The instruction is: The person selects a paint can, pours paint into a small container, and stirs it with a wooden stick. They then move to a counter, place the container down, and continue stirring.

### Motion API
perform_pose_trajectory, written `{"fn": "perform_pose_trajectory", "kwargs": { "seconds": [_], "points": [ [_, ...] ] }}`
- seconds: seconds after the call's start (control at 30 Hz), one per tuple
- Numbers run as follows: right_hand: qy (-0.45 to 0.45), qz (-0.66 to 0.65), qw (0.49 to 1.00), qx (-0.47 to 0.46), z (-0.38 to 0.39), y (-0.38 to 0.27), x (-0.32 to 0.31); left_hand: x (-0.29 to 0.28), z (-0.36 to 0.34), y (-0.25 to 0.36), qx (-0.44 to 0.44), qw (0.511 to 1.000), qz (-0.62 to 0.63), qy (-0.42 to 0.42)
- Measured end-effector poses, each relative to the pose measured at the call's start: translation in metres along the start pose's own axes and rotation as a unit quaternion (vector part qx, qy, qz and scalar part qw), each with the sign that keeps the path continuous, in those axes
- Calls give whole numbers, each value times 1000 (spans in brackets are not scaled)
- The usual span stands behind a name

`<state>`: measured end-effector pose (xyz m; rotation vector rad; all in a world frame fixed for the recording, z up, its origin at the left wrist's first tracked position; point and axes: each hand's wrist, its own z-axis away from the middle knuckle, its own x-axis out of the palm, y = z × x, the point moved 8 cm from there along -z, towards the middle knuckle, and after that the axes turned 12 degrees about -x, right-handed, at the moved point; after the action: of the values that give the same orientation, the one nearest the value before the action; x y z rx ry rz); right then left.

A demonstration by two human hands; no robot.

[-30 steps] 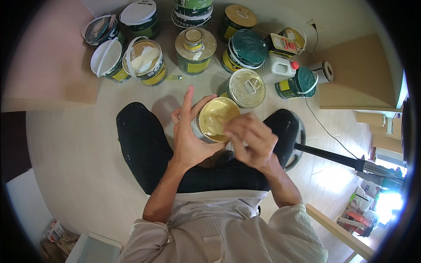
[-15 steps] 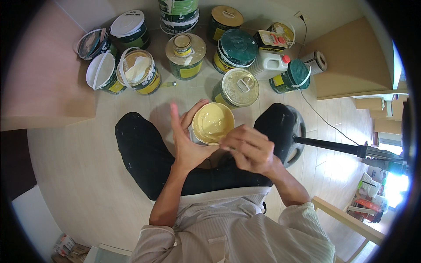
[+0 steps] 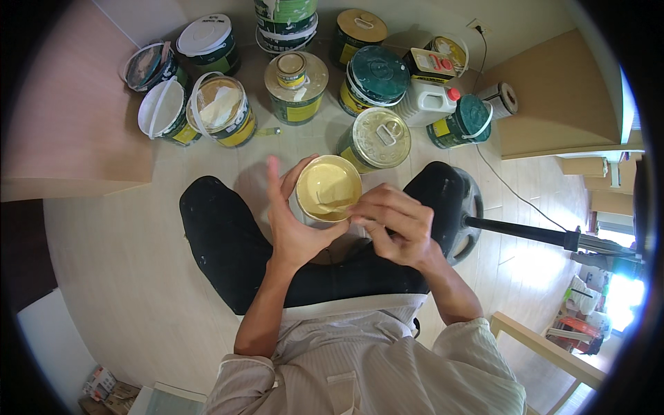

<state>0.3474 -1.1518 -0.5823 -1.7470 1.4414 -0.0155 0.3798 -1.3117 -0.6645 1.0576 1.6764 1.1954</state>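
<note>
1. Paint cup (image 3: 328, 174): held between the knees, over the lap, mouth facing up toward the head; pale yellow paint inside. Exact tilt hard to tell.
2. Left hand (image 3: 294, 232): wrapped around the cup from the left and the near side. Thumb runs along the near side, one finger sticks up clear of the rim, others go around the far left, partly hidden. Grip as wide as the cup, loaded.
3. Right hand (image 3: 400, 225): just right of the cup and a bit nearer the body. Narrow pinch, thumb against fingers, on a thin stick (image 3: 337, 208). Stick's held end is hidden by the fingers; its kind is hard to tell, paint-coated.
4. Key relation: stick's long axis runs roughly sideways, from the right fingertips leftward over the cup's near-right rim into the paint. Cup lies left of the pinch, slightly farther from the body. Left hand touches the cup; right fingertips sit right by the rim, contact unclear. Left thumb tip and right fingertips nearly meet there.
5. Around: lidded can (image 3: 380, 138) with a handle on top, on the floor just beyond the cup, slightly right. Farther off, a small tin (image 3: 291, 69) on a big can (image 3: 296, 104); white jug (image 3: 427, 100) to the right; white bucket (image 3: 160, 111) to the left. Black trousers (image 3: 225, 242) on both sides below.
</note>
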Motion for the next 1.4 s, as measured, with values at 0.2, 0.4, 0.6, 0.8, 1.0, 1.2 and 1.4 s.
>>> {"fn": "perform_pose_trajectory", "kwargs": {
  "seconds": [0.2, 0.4, 0.6, 0.8, 1.0, 1.2, 1.4],
  "points": [
    [-57, 49, 995, -65, -18, -9, 8, 5, 1, -7, -16, 995, 97, 10],
    [-44, 89, 995, -21, -11, 1, -2, -1, -2, 4, -3, 1000, -29, 10],
    [-79, 49, 996, -13, -13, -3, 1, -5, -1, 1, -11, 998, -62, 16],
    [-50, 64, 995, -48, -22, 8, 12, -2, -2, 5, -3, 998, -65, 8],
    [-77, -16, 997, -4, -17, -1, 9, -6, -2, 0, 2, 998, -64, 23],
    [-23, 79, 997, 2, -21, 13, -12, -4, 0, -3, -14, 997, -60, 34],
    [-61, -3, 998, -25, -18, 8, 18, -7, 0, -2, -19, 997, -69, 24]
  ]
}}
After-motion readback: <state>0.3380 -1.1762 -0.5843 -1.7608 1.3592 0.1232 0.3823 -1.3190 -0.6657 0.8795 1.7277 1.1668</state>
